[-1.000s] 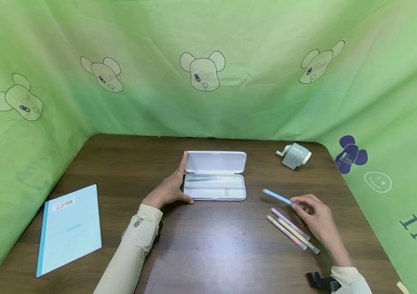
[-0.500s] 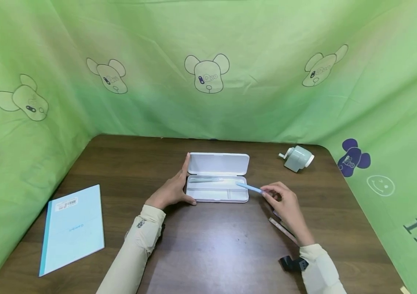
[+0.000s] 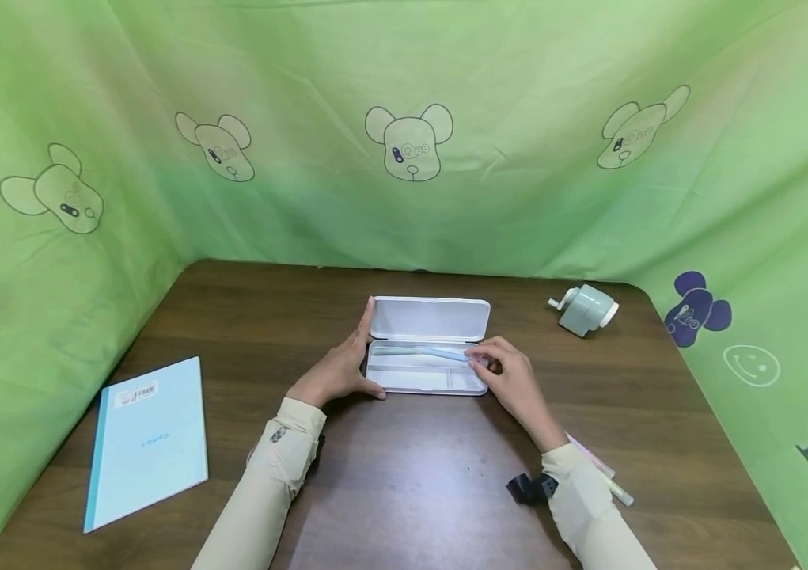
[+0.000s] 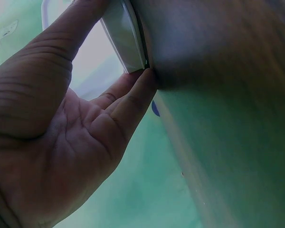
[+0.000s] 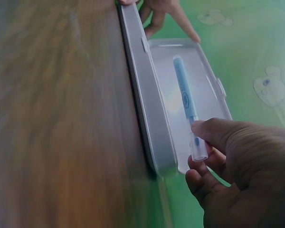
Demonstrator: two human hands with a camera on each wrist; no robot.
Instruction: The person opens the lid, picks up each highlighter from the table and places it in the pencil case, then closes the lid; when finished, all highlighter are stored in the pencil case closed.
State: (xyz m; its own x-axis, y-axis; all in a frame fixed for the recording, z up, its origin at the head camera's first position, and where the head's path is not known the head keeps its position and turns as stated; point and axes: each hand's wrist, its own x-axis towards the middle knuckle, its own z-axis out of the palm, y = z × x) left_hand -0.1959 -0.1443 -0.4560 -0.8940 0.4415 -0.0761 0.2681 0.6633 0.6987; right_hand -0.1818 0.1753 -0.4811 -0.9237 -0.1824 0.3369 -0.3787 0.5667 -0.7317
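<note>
An open white pencil case (image 3: 404,381) lies on the table, its lid (image 3: 432,320) tipped back. My left hand (image 3: 335,372) holds its left end, thumb at the front corner and a finger reaching up to the lid. My right hand (image 3: 515,385) pinches a light blue pen (image 5: 184,88) by its clear capped end, between thumb and fingers. In the head view the pen overlaps the case's long back compartment, where a greyish pen (image 3: 391,350) lies. The tips of the left fingers appear at the far end of the case in the right wrist view.
Behind the right sleeve a pink-purple pen (image 3: 597,459) and a yellowish pen (image 3: 621,493) partly show. A grey-green crank pencil sharpener (image 3: 586,310) stands at the back right. A light blue notebook (image 3: 150,447) lies at left. A green curtain (image 3: 304,182) surrounds the table.
My right hand has carried the light blue pen leftward from beside the loose pens to over the pencil case. My left hand has stayed at the case's left end.
</note>
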